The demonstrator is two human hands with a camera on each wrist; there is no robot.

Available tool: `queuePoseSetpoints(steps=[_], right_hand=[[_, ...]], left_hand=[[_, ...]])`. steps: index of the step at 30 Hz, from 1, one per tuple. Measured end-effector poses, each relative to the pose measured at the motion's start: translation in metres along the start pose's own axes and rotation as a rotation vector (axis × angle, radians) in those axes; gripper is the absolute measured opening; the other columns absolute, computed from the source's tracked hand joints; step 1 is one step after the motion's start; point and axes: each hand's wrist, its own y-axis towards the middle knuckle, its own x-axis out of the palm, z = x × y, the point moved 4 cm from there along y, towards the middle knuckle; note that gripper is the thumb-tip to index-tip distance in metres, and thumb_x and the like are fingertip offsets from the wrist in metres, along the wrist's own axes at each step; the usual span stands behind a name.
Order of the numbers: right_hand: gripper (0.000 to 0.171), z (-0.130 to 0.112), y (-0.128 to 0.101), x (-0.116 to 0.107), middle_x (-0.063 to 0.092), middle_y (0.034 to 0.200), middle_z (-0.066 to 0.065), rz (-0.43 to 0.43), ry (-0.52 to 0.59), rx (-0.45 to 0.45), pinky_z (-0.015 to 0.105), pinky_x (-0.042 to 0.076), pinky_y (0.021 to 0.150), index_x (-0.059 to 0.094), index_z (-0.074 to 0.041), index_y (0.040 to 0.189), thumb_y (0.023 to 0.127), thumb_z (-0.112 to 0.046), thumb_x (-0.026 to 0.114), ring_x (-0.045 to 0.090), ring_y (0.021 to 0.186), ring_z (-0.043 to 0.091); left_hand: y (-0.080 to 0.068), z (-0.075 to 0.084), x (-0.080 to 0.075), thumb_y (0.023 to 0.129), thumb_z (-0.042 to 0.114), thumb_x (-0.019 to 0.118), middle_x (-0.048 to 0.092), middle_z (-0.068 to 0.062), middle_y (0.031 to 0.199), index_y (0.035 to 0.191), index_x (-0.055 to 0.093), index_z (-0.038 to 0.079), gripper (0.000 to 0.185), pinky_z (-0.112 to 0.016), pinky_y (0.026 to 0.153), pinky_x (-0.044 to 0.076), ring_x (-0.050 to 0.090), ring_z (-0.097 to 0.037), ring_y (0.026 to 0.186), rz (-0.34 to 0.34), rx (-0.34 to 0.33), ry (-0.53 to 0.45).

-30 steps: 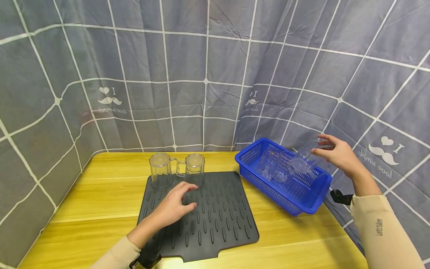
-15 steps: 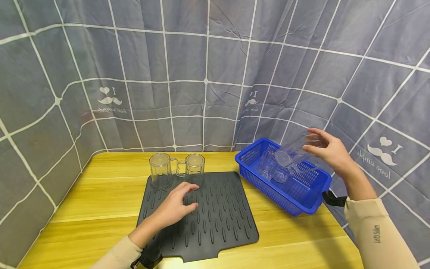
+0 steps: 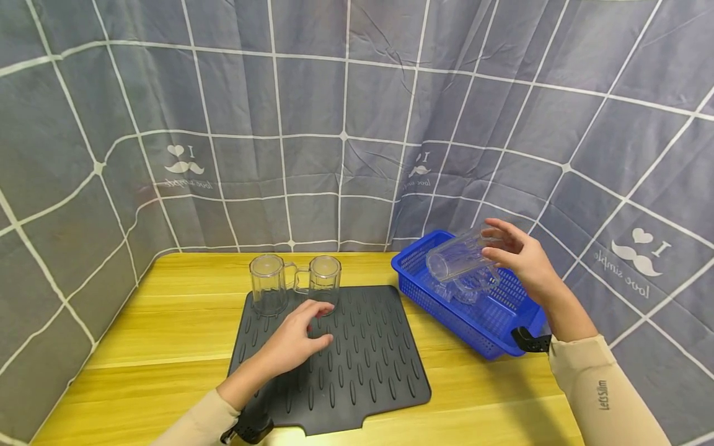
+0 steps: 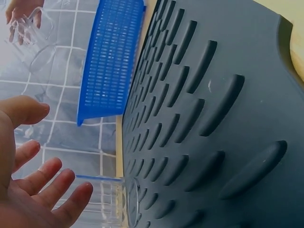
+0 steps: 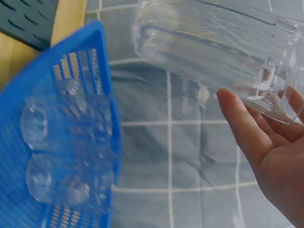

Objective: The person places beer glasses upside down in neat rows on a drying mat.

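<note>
My right hand (image 3: 521,263) holds a clear glass mug (image 3: 454,254) near its rim, with the base tilted down toward the left. The mug hangs over the blue basket (image 3: 446,316); its handle points down to the right. In the right wrist view, the thumb and fingers lie around the mug's rim end. Over the black ribbed mat (image 3: 357,371), my left hand (image 3: 295,337) hovers with thumb and fingers apart, holding nothing. Two clear mugs, a left one (image 3: 269,288) and a right one (image 3: 325,279), stand upside down at the mat's back left, handles facing each other.
More clear glassware (image 5: 66,123) lies in the basket, partly hidden by the held mug in the head view. The basket stands right of the mat on a yellow wooden table (image 3: 139,334). A grey checked curtain (image 3: 312,155) encloses the back and sides.
My right hand has lifted the mug and carried it left across the basket, turning it more onto its side. The left hand has stayed nearly still over the mat.
</note>
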Motion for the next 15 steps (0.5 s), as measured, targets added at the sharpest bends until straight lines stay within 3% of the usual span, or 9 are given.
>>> queuePoseSetpoints(steps=[7,15], right_hand=[[0.057,0.007,-0.002,0.02,0.058,0.13,-0.005,-0.01,0.106,0.04,0.025,0.054,0.077,0.044,-0.019,0.152,0.1,-0.011,0.063,0.063,0.107,0.008],[0.054,0.019,-0.004,0.044,0.058,0.135,-0.001,-0.095,0.271,0.005,0.027,0.054,0.08,0.041,-0.017,0.153,0.102,-0.007,0.056,0.061,0.115,0.009]], left_hand=[[0.0,0.0,0.001,0.09,0.029,0.075,0.054,0.013,0.128,0.14,0.054,0.029,0.053,-0.029,0.078,0.047,0.051,-0.011,0.097,-0.001,0.004,-0.009],[0.004,0.007,0.002,0.092,0.033,0.074,0.054,0.007,0.134,0.144,0.05,0.025,0.058,-0.037,0.086,0.05,0.053,-0.013,0.116,-0.006,0.036,-0.046]])
